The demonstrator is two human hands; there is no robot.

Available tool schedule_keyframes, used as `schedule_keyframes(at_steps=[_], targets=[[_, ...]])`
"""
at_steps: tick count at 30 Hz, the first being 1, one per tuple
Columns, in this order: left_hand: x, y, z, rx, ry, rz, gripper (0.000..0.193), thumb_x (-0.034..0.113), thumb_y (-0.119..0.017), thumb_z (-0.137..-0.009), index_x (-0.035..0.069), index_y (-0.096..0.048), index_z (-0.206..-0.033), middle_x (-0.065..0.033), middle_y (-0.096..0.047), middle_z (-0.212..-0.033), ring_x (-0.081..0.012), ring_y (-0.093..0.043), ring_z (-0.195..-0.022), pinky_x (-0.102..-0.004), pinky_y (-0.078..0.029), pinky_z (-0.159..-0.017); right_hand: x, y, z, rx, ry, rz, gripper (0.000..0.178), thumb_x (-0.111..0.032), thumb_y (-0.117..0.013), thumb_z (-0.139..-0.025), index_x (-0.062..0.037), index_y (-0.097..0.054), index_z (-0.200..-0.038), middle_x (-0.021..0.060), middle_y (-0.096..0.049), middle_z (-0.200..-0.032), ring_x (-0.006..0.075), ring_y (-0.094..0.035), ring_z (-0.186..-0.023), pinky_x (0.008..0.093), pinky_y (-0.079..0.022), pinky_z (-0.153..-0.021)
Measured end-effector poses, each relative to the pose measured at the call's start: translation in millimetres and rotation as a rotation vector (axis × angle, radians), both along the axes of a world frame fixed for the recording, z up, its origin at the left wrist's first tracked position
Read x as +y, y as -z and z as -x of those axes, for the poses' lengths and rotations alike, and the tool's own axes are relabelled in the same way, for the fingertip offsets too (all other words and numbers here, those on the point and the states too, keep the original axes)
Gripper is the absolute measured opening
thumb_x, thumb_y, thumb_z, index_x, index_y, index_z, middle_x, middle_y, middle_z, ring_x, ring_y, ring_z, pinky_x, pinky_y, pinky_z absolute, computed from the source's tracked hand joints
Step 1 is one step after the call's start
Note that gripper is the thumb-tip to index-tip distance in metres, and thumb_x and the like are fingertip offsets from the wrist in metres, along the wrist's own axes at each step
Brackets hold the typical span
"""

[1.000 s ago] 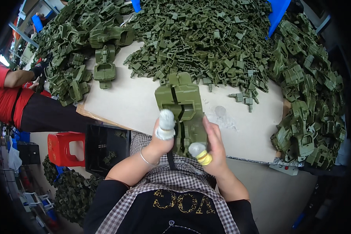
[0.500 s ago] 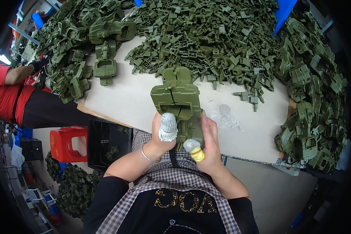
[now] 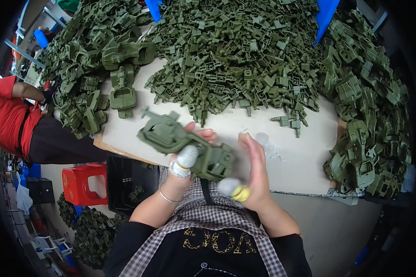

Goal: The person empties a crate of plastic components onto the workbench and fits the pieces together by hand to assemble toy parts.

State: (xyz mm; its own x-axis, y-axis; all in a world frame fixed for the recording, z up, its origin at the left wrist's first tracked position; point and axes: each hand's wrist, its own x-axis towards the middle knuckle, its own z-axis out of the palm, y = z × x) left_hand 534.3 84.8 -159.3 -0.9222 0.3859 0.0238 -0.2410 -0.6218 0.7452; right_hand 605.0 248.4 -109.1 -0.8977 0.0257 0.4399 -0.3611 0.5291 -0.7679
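Assembly, olive-green, in left hand

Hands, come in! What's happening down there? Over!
Left hand gripping green part. Right hand open beside it. Heap of small pieces beyond, not blocking.

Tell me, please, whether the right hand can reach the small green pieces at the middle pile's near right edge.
Probably yes: the right hand is open and appears empty, with only tabletop between it and the small green pieces. The larger green part is in the left hand, off this path.
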Motion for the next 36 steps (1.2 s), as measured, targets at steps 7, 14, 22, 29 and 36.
schedule_keyframes(at_steps=[7,14,22,29,36], targets=[[5,-19,-1,0.012,-0.099,-0.017,0.056,0.034,-0.057,-0.089,0.007,-0.038,-0.134,-0.0155,-0.051,-0.124,-0.0263,-0.051,-0.115,-0.0374,-0.038,-0.101,5,22,5,-0.453,-0.315,1.059,0.081,-0.005,-0.072,-0.074,0.001,-0.024,-0.139,0.0134,-0.041,-0.133,0.0233,-0.046,-0.12,0.0331,-0.04,-0.098],[-34,-92,3,0.849,0.099,0.885,0.031,0.017,-0.067,-0.081,-0.001,-0.061,-0.105,-0.0141,-0.063,-0.096,-0.0225,-0.063,-0.088,-0.032,-0.051,-0.077,62,27,12,-0.442,-0.157,0.495,0.067,-0.011,-0.074,-0.073,-0.001,-0.042,-0.131,0.0121,-0.05,-0.123,0.0227,-0.051,-0.113,0.0342,-0.041,-0.097],[34,-71,82,0.98,0.785,1.164,0.049,0.028,-0.064,-0.084,-0.003,-0.052,-0.12,-0.0177,-0.054,-0.119,-0.0318,-0.052,-0.111,-0.0357,-0.04,-0.097,58,38,16,-0.341,-0.094,0.203,0.064,-0.018,-0.073,-0.074,-0.0038,-0.044,-0.128,0.0147,-0.051,-0.119,0.0266,-0.052,-0.112,0.0345,-0.043,-0.095],[46,-75,82,0.96,0.97,1.202,0.053,0.032,-0.063,-0.084,-0.005,-0.051,-0.119,-0.0204,-0.054,-0.122,-0.0318,-0.054,-0.11,-0.0359,-0.041,-0.095,54,35,10,-0.279,-0.056,0.169,0.065,-0.018,-0.076,-0.071,-0.0022,-0.045,-0.126,0.0138,-0.051,-0.114,0.0269,-0.054,-0.105,0.0348,-0.046,-0.089],[46,-73,84,0.975,0.849,1.184,0.044,0.027,-0.065,-0.082,-0.005,-0.057,-0.111,-0.0202,-0.06,-0.109,-0.032,-0.059,-0.102,-0.0363,-0.045,-0.09,61,27,22,-0.362,-0.163,0.219,0.061,-0.015,-0.076,-0.069,-0.0017,-0.05,-0.122,0.0135,-0.054,-0.107,0.0267,-0.057,-0.097,0.034,-0.046,-0.086]])
